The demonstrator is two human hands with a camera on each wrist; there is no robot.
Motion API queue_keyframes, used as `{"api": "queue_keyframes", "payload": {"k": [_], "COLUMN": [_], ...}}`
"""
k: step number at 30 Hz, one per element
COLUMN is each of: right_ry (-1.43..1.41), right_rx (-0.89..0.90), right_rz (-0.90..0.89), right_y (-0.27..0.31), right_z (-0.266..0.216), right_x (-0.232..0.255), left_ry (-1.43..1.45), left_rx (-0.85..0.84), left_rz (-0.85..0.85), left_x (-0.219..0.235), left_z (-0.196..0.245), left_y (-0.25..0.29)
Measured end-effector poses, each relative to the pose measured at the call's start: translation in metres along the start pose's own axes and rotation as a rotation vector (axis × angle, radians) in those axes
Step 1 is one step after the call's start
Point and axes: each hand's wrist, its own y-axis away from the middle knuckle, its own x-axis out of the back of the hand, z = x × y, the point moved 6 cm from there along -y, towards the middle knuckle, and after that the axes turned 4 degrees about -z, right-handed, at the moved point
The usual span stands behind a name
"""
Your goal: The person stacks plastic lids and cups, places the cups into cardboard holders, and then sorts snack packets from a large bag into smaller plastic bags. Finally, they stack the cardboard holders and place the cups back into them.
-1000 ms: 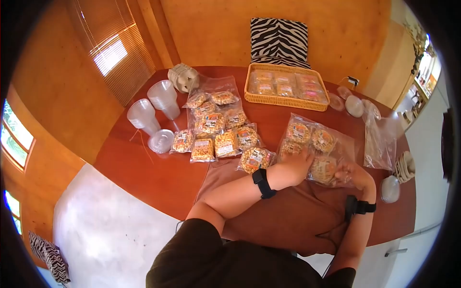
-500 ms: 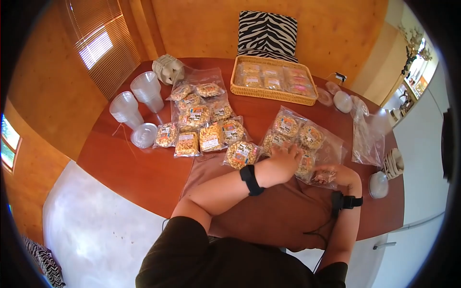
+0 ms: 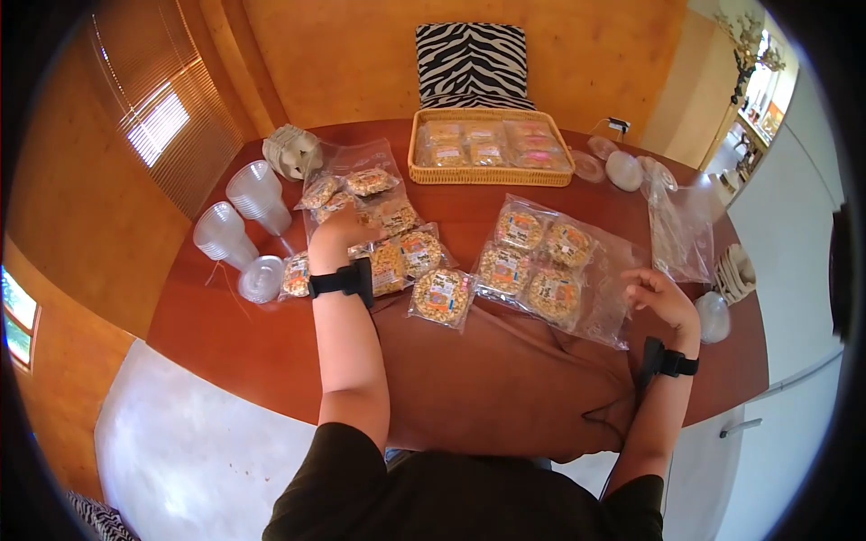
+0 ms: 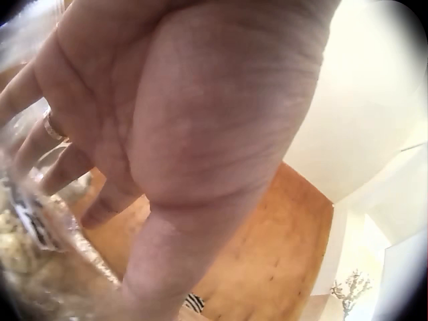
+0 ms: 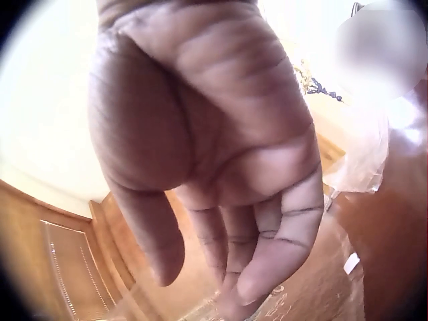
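In the head view my left hand point(image 3: 341, 231) reaches over a pile of clear-wrapped puffed-grain cakes point(image 3: 370, 182) at centre left. The left wrist view shows its fingers spread and extended, with a wrapped grain cake point(image 4: 33, 261) close by the thumb. My right hand point(image 3: 663, 299) hovers at the right end of a flat clear plastic bag point(image 3: 606, 293), its fingers loosely bent and holding nothing. Inside that bag several round labelled cakes point(image 3: 554, 294) lie side by side. A single round wrapped cake point(image 3: 441, 296) lies between the pile and the bag.
Stacked clear cups point(image 3: 223, 234) and round lids point(image 3: 261, 279) stand at the left. A wicker tray point(image 3: 492, 178) of wrapped sweets sits at the back. Loose plastic bags point(image 3: 681, 234) and a clear tub point(image 3: 713, 317) lie at the right. Brown cloth point(image 3: 505, 388) covers the near edge.
My left hand has left the bag of cakes and moved left over the pile. My right hand has let go of the bag's right end and lifted. The head view has shifted.
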Motion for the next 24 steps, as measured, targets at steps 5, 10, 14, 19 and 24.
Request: {"api": "queue_keyframes", "payload": {"k": [5, 10, 14, 19, 24], "right_ry": [-0.02, -0.016, -0.016, -0.209, -0.23], "right_rx": [0.04, 0.098, 0.233, 0.328, 0.457], "right_rz": [0.094, 0.257, 0.219, -0.038, 0.067], "right_y": [0.008, 0.012, 0.018, 0.02, 0.015], "right_z": [-0.004, -0.013, -0.042, -0.076, -0.077], "right_x": [0.008, 0.017, 0.005, -0.032, -0.035], "left_ry": [-0.184, -0.09, -0.113, 0.054, 0.001], "left_rx": [0.096, -0.168, -0.665, -1.153, -1.286], "left_rz": [0.06, 0.241, 0.451, 0.136, 0.167], "left_x": [0.0, 0.021, 0.025, -0.035, -0.082], "left_z": [0.013, 0.072, 0.17, 0.274, 0.321], "left_y": [0.006, 0.042, 0.101, 0.163, 0.182]}}
